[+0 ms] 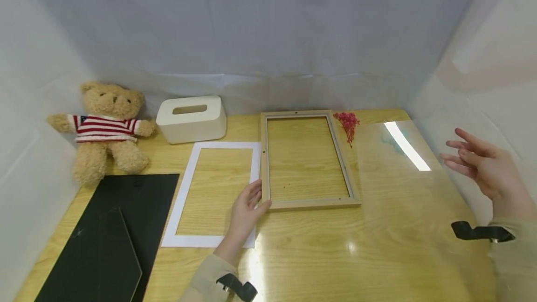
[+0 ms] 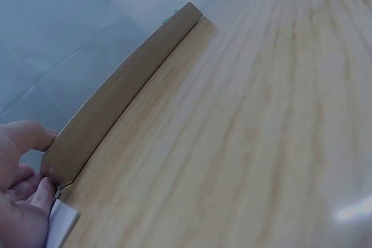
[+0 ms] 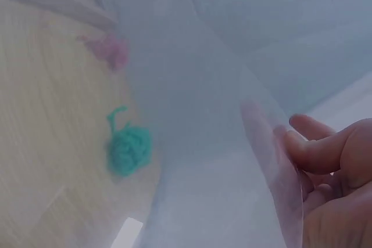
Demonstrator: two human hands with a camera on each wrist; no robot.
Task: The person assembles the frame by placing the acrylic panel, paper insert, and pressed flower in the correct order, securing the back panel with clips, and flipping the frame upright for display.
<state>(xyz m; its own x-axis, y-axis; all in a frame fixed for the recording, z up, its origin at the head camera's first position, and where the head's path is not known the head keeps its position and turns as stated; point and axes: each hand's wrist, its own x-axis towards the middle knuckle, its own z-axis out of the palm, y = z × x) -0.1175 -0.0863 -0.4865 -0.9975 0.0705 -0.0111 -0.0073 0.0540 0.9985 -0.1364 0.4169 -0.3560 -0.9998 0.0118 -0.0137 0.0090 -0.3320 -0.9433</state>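
- Head view, far left: teddy bear (image 1: 105, 129) in a striped jumper sits propped against the wall; no part in the work.
- Below the bear: black board (image 1: 134, 195) lies flat on the table (image 1: 310, 255), its stand flap (image 1: 119, 250) uppermost. Not fitted; outstanding.
- Behind, to the right: white tissue box (image 1: 191, 127). Not involved.
- Next: white card border (image 1: 183, 195) lies flat just beside the frame. Not fitted; outstanding. Contact with the frame cannot be confirmed.
- Left hand (image 1: 247, 209): thumb and fingers closed about the near left corner of the wooden frame, gripping it; the left wrist view agrees.
- Centre: wooden frame (image 1: 314, 202) lies on the table, bare wood grain showing through its opening. No sheet, border or board is seated in it.
- Right of the frame's far corner: small bunch of pink flowers (image 1: 348, 125), loose on the table, outside the frame.
- Beyond the flowers: green bundle (image 3: 129, 150), seen through the sheet; also outside the frame.
- Right: clear sheet (image 1: 402, 190), right of the frame, its right edge raised. Whether its far side touches the table cannot be told.
- Right hand (image 1: 482, 162): thumb and fingers pinch the sheet's right edge.
- Progress, as judged: early stage. Parts separated and sheet in hand; every fitting outstanding.
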